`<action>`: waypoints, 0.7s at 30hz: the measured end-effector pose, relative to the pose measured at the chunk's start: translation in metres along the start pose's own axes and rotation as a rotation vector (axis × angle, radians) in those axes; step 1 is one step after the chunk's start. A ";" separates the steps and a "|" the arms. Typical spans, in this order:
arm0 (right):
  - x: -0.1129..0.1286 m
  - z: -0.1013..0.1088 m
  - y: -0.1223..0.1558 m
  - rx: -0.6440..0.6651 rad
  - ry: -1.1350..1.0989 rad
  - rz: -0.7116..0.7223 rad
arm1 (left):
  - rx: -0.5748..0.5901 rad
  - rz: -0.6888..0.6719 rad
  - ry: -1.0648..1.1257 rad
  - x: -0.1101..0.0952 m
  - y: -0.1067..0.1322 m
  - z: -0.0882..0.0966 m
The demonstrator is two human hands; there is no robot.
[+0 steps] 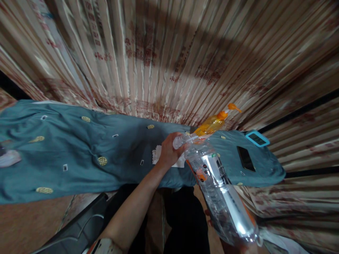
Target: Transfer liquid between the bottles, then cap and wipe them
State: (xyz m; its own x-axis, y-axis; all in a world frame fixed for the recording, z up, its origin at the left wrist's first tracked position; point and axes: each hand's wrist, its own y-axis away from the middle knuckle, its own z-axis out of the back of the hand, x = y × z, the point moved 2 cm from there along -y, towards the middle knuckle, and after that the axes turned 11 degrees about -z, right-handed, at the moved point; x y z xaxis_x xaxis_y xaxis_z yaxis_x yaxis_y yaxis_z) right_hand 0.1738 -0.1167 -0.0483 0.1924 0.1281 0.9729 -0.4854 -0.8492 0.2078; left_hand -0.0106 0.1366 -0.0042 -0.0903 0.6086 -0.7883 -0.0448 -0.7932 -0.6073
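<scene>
Big bottle (215, 190) slants, left hand (169, 151) closed round its neck; a slip (right hand (250, 249): hold unclear) could topple the pump bottle (212, 124).

Illumination dim overall; source out of frame. A broad, soft-edged shadow crosses the pleated curtain (164, 84), and a darker patch lies on the teal cloth (127, 141). Strong glare whitens the clear bottle's (219, 197) silver label. Black trousers (186, 218) lose nearly all detail. Wide-angle distortion fans the pleats outward; a pale object (10, 158) at left is blurred.
</scene>
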 end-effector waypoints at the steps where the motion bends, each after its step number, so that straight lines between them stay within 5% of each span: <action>1: 0.000 0.000 0.001 -0.005 -0.007 0.012 | 0.001 0.003 0.001 0.000 0.000 0.000; 10: 0.019 0.024 -0.033 0.129 0.046 -0.290 | -0.017 0.032 0.017 -0.001 0.000 -0.002; 16: 0.016 0.004 -0.010 -0.009 0.002 -0.035 | -0.007 0.024 0.003 -0.001 0.000 -0.002; 21: 0.021 0.032 -0.036 0.004 0.011 -0.297 | -0.018 0.010 0.001 0.002 0.002 -0.004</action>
State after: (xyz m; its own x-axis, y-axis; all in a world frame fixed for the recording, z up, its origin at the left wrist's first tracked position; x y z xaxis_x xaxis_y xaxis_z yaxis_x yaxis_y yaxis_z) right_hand 0.2228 -0.1004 -0.0388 0.3167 0.3771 0.8704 -0.4053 -0.7758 0.4836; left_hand -0.0070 0.1368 -0.0073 -0.0899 0.6005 -0.7945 -0.0263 -0.7989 -0.6009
